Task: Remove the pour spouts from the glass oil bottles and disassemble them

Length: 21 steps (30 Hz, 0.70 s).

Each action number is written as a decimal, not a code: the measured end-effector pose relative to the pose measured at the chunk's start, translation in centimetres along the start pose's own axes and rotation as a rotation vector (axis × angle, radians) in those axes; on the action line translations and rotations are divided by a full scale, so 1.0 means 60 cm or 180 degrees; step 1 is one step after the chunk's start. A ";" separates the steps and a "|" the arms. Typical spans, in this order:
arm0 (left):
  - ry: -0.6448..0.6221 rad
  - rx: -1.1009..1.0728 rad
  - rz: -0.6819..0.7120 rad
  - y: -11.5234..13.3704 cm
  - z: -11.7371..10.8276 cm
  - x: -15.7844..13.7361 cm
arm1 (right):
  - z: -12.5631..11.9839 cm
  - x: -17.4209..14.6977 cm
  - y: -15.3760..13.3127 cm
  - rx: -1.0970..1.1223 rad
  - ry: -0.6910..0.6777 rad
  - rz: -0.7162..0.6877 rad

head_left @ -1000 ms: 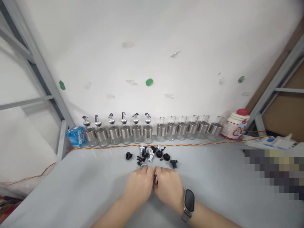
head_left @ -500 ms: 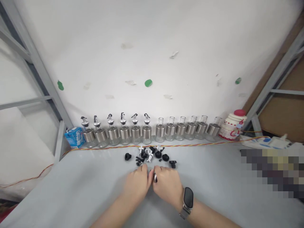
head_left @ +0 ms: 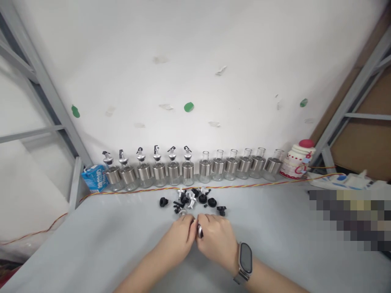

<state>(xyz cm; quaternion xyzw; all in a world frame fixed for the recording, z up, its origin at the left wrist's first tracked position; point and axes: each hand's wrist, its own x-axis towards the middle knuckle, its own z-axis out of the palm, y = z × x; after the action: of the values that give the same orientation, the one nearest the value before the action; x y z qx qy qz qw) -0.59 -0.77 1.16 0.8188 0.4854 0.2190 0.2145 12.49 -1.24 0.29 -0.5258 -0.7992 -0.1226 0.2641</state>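
Note:
Close together above the front middle of the table, my left hand (head_left: 181,232) and my right hand (head_left: 216,236) meet at the fingertips, both closed. A small silver-and-black pourer part (head_left: 200,231) shows in the curl of my right hand, mostly covered by the fingers. My left thumb and fingers pinch right beside it, with a dark bit at their tips that is too hidden to name. Just beyond the hands lies a loose pile of silver spout pieces (head_left: 192,200), black stoppers (head_left: 211,202) and small black bits. A silver disc-like part (head_left: 182,212) peeks out past my left fingers.
Along the wall stand several glass bottles with pourers (head_left: 159,173) on the left and several open-necked bottles (head_left: 219,167) on the right. A blue carton (head_left: 94,179), a twisted red-yellow wire (head_left: 146,189), a white-and-red jar (head_left: 296,162) and a model boat (head_left: 342,181) edge the table (head_left: 106,228).
Both hands stay together at the same spot, with slight finger shifts. More of the silver disc-like part shows beyond my left fingers. The whole view has shifted slightly.

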 end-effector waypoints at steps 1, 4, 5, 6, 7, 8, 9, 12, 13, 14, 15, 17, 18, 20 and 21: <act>0.0008 0.0056 0.0021 -0.001 0.000 0.000 | -0.001 0.000 -0.001 0.0002 0.0000 0.0011; 0.0046 0.0216 0.0073 -0.003 0.002 -0.001 | -0.006 0.001 -0.003 0.0014 -0.0060 0.0013; 0.0053 0.0273 0.0094 -0.003 0.002 -0.002 | -0.007 0.001 -0.004 0.0022 -0.0084 0.0018; 0.0056 0.0328 0.0112 -0.003 0.002 -0.002 | -0.008 0.001 -0.005 0.0032 -0.0105 0.0021; 0.0057 0.0381 0.0124 -0.003 0.002 -0.003 | -0.009 0.001 -0.005 0.0044 -0.0122 0.0017; 0.0053 0.0428 0.0134 -0.002 0.001 -0.004 | -0.010 0.001 -0.005 0.0058 -0.0138 0.0008; 0.0058 0.0466 0.0138 -0.002 0.000 -0.004 | -0.011 0.001 -0.005 0.0071 -0.0149 -0.0010; 0.0133 0.0527 0.0135 0.001 -0.002 -0.002 | -0.016 0.003 -0.004 0.0076 -0.0165 -0.0083; 0.0169 0.0533 0.0142 0.002 -0.001 -0.001 | -0.017 0.004 -0.003 0.0073 -0.0165 -0.0107; 0.0205 0.0528 0.0148 0.002 -0.001 0.000 | -0.018 0.005 -0.002 0.0067 -0.0167 -0.0124; 0.0239 0.0510 0.0152 0.002 0.000 0.001 | -0.019 0.006 -0.002 0.0056 -0.0172 -0.0134; 0.0294 0.0425 0.0161 0.001 0.003 0.003 | -0.020 0.009 0.000 0.0028 -0.0180 -0.0133; 0.0323 0.0367 0.0165 0.000 0.004 0.004 | -0.020 0.010 0.000 0.0008 -0.0185 -0.0124; 0.0369 0.0250 0.0182 -0.001 0.006 0.005 | -0.020 0.011 0.000 -0.0033 -0.0196 -0.0118; 0.0390 0.0198 0.0187 -0.002 0.006 0.006 | -0.021 0.011 0.000 -0.0043 -0.0199 -0.0126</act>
<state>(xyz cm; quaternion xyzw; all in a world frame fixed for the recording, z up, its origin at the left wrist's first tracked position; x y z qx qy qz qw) -0.29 -0.46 0.86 0.8240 0.4800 0.2598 0.1523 12.63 -1.32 1.69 -0.5152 -0.8165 -0.1168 0.2330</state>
